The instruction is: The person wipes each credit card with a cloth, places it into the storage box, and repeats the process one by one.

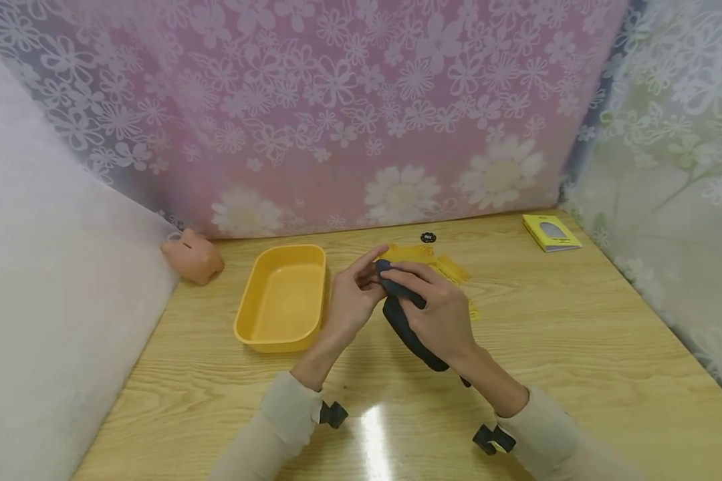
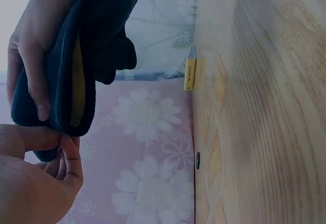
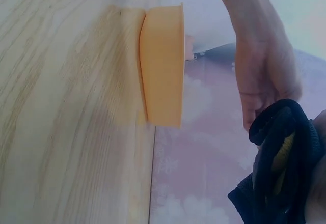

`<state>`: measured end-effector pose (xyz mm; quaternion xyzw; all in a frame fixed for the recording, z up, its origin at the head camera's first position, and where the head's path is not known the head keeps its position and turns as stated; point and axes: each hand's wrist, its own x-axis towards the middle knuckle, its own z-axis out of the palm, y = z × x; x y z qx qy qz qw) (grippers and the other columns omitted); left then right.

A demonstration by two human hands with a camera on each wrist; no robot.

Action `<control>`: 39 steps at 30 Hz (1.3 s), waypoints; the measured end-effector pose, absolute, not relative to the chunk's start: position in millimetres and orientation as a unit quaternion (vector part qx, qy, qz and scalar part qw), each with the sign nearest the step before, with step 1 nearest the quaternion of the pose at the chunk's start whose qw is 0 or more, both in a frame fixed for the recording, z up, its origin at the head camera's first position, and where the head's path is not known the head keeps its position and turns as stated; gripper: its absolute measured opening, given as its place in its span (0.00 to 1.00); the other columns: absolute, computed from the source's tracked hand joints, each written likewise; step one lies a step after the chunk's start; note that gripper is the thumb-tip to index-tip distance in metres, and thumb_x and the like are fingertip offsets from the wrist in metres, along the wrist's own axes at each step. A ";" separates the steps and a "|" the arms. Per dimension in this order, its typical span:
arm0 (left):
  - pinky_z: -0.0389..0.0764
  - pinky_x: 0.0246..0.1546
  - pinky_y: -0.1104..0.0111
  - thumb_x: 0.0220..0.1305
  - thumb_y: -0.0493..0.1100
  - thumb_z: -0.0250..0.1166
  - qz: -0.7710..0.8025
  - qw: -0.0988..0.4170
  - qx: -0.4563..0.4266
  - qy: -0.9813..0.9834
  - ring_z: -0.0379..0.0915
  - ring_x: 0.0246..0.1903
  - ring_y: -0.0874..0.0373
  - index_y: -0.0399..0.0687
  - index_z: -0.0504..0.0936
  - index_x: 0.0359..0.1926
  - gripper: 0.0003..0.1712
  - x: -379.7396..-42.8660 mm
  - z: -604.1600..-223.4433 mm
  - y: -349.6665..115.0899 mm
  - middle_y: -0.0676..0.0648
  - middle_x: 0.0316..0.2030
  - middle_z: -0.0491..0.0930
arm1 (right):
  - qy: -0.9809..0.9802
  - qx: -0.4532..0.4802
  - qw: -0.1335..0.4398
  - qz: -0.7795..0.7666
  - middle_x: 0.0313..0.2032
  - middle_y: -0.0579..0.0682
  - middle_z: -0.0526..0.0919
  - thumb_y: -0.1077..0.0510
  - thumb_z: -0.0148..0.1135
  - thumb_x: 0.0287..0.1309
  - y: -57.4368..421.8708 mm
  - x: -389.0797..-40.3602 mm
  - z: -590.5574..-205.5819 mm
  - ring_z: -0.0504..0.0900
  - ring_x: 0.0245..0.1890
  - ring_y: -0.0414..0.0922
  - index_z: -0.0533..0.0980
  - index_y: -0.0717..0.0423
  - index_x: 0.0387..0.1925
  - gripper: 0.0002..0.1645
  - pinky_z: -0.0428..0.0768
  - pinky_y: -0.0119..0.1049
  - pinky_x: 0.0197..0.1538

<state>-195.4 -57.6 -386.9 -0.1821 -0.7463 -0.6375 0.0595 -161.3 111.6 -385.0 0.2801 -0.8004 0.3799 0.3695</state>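
Note:
Above the middle of the table, both hands are on a dark fabric item (image 1: pixel 409 337) with a thick black bound edge. Its opening shows a yellow lining (image 2: pixel 77 89) in the left wrist view, and dark flaps or straps hang from it. My right hand (image 1: pixel 442 314) grips its body, fingers bent over the top. At its near-left end my left hand (image 1: pixel 350 297) pinches the bound edge between thumb and fingers, as the left wrist view shows. In the right wrist view the item (image 3: pixel 285 168) covers part of the left fingertips. Exactly what kind of item it is I cannot tell.
Left of the hands stands a yellow tray (image 1: pixel 281 347), with an orange piggy bank (image 1: pixel 194 259) behind it. Flat yellow pieces (image 1: pixel 410 253) lie beyond the hands, near a black chip (image 1: pixel 428 237). A yellow box (image 1: pixel 551 233) lies far right. Flowered curtains (image 1: pixel 337 133) border the table.

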 end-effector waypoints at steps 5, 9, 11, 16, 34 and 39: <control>0.87 0.46 0.66 0.66 0.32 0.70 -0.642 0.048 -0.169 -0.747 0.83 0.41 0.54 0.55 0.78 0.70 0.33 -193.4 -387.1 -58.3 0.43 0.48 0.86 | -0.807 0.261 0.381 0.368 0.52 0.54 0.87 0.71 0.76 0.54 120.5 -164.8 -389.9 0.89 0.45 0.53 0.88 0.55 0.51 0.22 0.88 0.39 0.34; 0.86 0.46 0.67 0.64 0.30 0.72 -0.650 0.035 -0.158 -0.743 0.81 0.41 0.54 0.55 0.79 0.69 0.34 -193.5 -388.0 -60.0 0.43 0.46 0.82 | -0.814 0.242 0.388 0.360 0.54 0.54 0.87 0.73 0.75 0.53 132.6 -167.8 -392.0 0.89 0.38 0.51 0.88 0.52 0.52 0.25 0.75 0.27 0.23; 0.87 0.46 0.65 0.64 0.28 0.71 -0.655 0.031 -0.152 -0.739 0.80 0.40 0.54 0.54 0.80 0.69 0.34 -193.6 -388.5 -60.5 0.43 0.45 0.80 | -0.816 0.231 0.392 0.357 0.54 0.53 0.86 0.73 0.75 0.53 139.5 -169.5 -393.0 0.88 0.32 0.49 0.88 0.51 0.52 0.26 0.70 0.23 0.22; 0.89 0.48 0.57 0.64 0.24 0.68 -0.672 0.025 -0.138 -0.727 0.82 0.38 0.53 0.53 0.80 0.68 0.34 -194.5 -389.4 -62.0 0.43 0.42 0.79 | -0.817 0.197 0.401 0.364 0.54 0.51 0.86 0.74 0.73 0.54 156.5 -173.9 -396.5 0.90 0.37 0.49 0.88 0.50 0.53 0.26 0.77 0.15 0.37; 0.89 0.39 0.58 0.66 0.24 0.66 -0.674 0.040 -0.135 -0.726 0.86 0.38 0.47 0.56 0.80 0.68 0.34 -196.7 -391.1 -73.2 0.43 0.41 0.79 | -0.808 0.154 0.405 0.399 0.52 0.55 0.87 0.75 0.73 0.54 186.0 -172.3 -399.1 0.87 0.49 0.57 0.88 0.52 0.52 0.26 0.72 0.12 0.54; 0.85 0.30 0.66 0.71 0.29 0.65 -0.660 0.062 -0.153 -0.733 0.88 0.32 0.46 0.57 0.79 0.67 0.29 -195.5 -393.5 -72.3 0.40 0.42 0.83 | -0.792 0.180 0.400 0.425 0.52 0.55 0.86 0.77 0.73 0.52 181.8 -170.1 -398.3 0.86 0.50 0.57 0.88 0.53 0.53 0.27 0.76 0.15 0.55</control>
